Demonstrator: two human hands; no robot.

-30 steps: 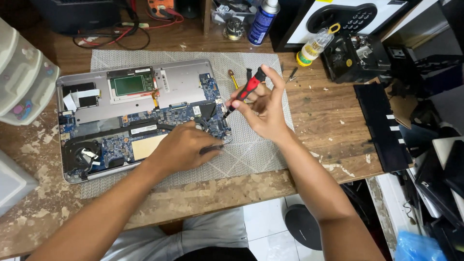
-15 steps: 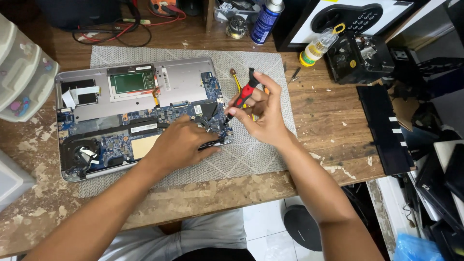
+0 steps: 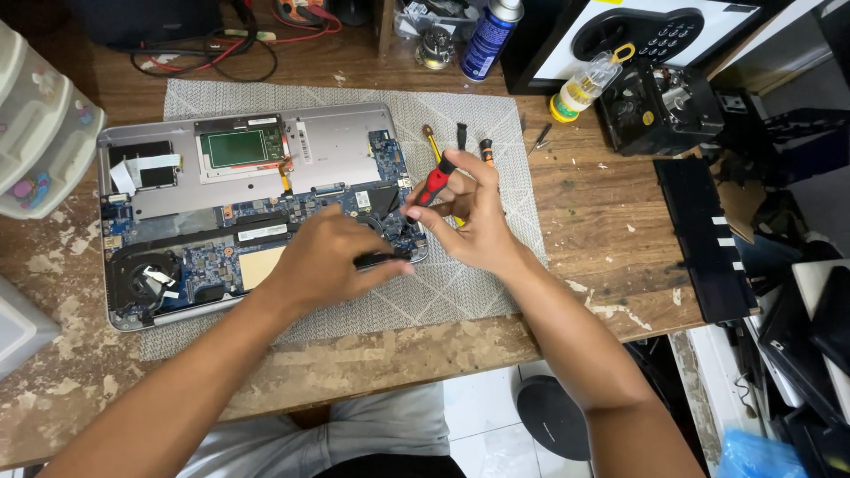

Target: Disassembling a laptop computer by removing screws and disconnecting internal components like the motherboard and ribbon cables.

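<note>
Over the opened laptop [image 3: 257, 212], the right hand [image 3: 474, 221] pinches a red-handled screwdriver [image 3: 436, 183] — best kept upright — while the left hand [image 3: 323, 261] grips a black part [image 3: 382, 259].

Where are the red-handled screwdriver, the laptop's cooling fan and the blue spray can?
red-handled screwdriver [image 3: 436, 183]: head view, on the red grip above the right hand's fingers.
cooling fan [image 3: 149, 273]: head view, on the round fan housing at the opened laptop's lower left.
blue spray can [image 3: 490, 40]: head view, on the can's blue body.

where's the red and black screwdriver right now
In the head view, the red and black screwdriver is in the right hand, right of centre, over the right edge of the opened grey laptop, tip angled down towards its board.
</note>
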